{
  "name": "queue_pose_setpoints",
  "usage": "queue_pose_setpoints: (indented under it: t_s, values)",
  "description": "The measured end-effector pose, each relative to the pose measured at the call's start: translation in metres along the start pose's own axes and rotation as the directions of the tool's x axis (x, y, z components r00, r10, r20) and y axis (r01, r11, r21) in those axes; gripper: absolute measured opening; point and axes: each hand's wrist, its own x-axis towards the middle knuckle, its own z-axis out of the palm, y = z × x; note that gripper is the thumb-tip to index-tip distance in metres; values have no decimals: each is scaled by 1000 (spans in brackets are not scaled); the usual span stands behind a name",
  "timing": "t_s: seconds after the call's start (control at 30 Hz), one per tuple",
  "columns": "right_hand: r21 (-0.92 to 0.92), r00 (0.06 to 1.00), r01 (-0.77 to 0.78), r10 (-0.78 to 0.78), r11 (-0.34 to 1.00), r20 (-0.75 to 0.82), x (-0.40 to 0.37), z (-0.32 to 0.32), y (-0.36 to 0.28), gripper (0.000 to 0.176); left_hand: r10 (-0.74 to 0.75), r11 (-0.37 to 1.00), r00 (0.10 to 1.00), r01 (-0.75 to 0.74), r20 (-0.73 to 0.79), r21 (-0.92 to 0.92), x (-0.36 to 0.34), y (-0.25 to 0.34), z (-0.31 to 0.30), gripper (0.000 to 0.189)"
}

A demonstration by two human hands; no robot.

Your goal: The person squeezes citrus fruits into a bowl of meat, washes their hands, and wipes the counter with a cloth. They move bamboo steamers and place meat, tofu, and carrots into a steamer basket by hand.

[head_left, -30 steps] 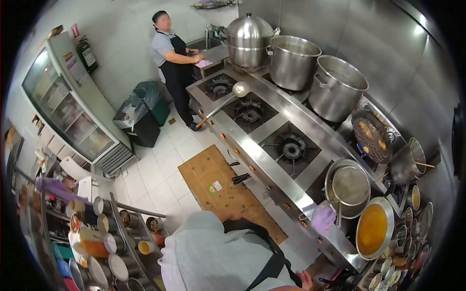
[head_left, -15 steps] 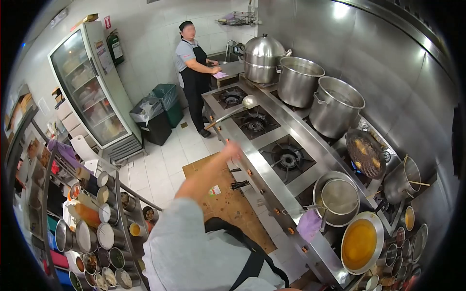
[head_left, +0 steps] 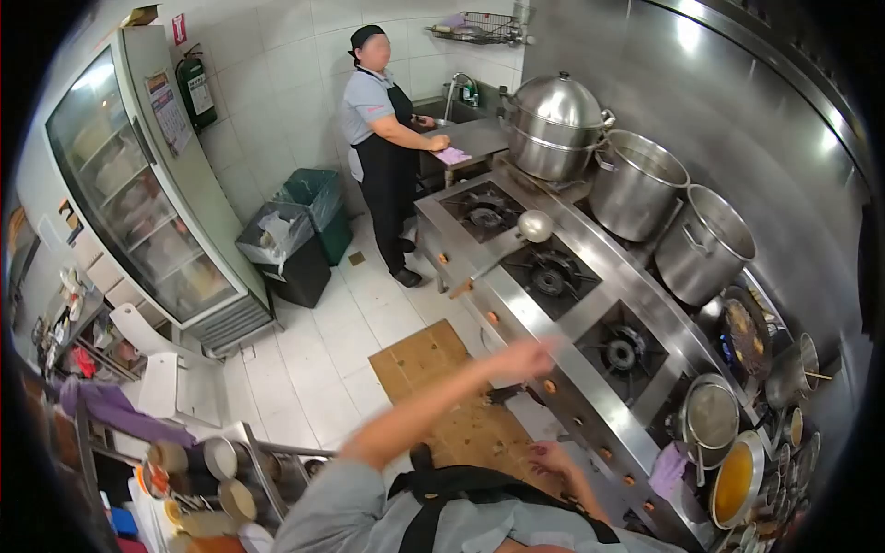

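Beyond the left hand (head_left: 527, 355), the ladle (head_left: 502, 251) lies crosswise, handle pointing off stove (head_left: 590, 309).

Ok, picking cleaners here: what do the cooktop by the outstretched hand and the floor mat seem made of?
The cooktop by the left hand looks like brushed stainless steel: grey, softly reflective. The floor mat looks like flattened cardboard, matte brown with creases, though wood is possible.
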Motion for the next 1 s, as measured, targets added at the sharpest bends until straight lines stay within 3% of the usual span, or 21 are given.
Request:
queue_pose_setpoints:
  t_s: [0.03, 0.07, 0.1, 0.17, 0.2, 0.27, 0.3, 0.33, 0.37, 0.4, 0.47, 0.57, 0.6, 0.7, 0.73, 0.8, 0.87, 0.9, 0.93, 0.97, 1.0]
  values:
    - [-71, 994, 75, -81, 995, -79, 15, 8, -23, 32, -269, 960, 952, 277, 142, -39, -55, -40, 29, 48]
    - [-92, 990, 101, -109, 991, -94, 27, 10, -39, 27, -513, 846, 814, 533, 271, -1, -110, -80, 57, 54]
    - [-91, 987, 113, -123, 989, -106, 41, 9, -46, 27, -508, 841, 808, 540, 300, -30, -173, -138, 86, 58]
    - [-168, 920, 312, -341, 935, -192, 79, 14, -39, 19, -496, 826, 792, 557, 357, -87, -289, -237, 130, 66]
    - [-170, 922, 310, -339, 935, -185, 90, 18, -55, 19, -738, 559, 536, 826, 409, -74, -296, -179, 67, 62]
    - [22, 908, 300, -278, 954, -312, 105, 29, -80, 17, -889, 129, 238, 950, 390, -285, -315, -177, 18, 58]
    - [27, 908, 297, -273, 955, -318, 120, 32, -97, 17, -905, 204, 295, 934, 306, -295, -319, -201, -3, 57]
    - [176, 932, 295, -242, 939, -269, 137, 34, -117, 12, -916, 259, 328, 923, 230, -285, -311, -226, -32, 57]
    - [320, 951, 285, -223, 904, -215, 157, 36, -136, 8, -909, 331, 393, 884, 142, -330, -300, -252, -60, 55]
    - [326, 947, 293, -226, 899, -228, 171, 39, -171, 8, -869, 464, 494, 834, 28, -298, -283, -273, -94, 51]
    - [181, 910, 356, -296, 917, -289, 194, 44, -250, 8, -765, 642, 618, 757, -182, -127, -242, -305, -161, 45]
    - [16, 816, 480, -439, 877, -377, 289, 28, -304, 10, -699, 715, 667, 653, -258, -249, -178, -341, -250, 45]
    - [-252, 621, 636, -677, 730, -395, 321, 18, -318, 15, -689, 724, 686, 660, -232, -199, -155, -346, -280, 44]
    - [-57, 747, 522, -488, 851, -452, 345, -10, -386, 17, -584, 806, 794, 592, -171, -4, -85, -379, -347, 42]
    - [70, 773, 519, -432, 852, -465, 348, -20, -397, 16, -576, 817, 807, 575, -135, -45, -56, -398, -368, 41]
    - [-49, 691, 491, -423, 870, -586, 339, -41, -417, 13, -443, 895, 882, 445, -162, -27, 21, -414, -420, 34]
    - [-43, 637, 410, -319, 911, -701, 323, -60, -429, 13, -107, 986, 953, 139, -282, 95, 111, -422, -475, 28]
    - [3, 608, 377, -245, 926, -755, 305, -66, -440, 13, -83, 996, 962, 78, -261, -31, 153, -406, -508, 28]
    - [-29, 535, 364, -234, 931, -811, 292, -71, -442, 14, -96, 994, 982, 102, -164, 28, 197, -400, -542, 29]
    - [-58, 462, 345, -223, 937, -859, 281, -73, -436, 15, 57, 998, 972, -47, -226, 50, 237, -401, -568, 23]
    - [-49, 375, 326, -176, 944, -910, 270, -74, -420, 15, -11, 987, 983, 40, -181, 158, 285, -414, -600, 19]
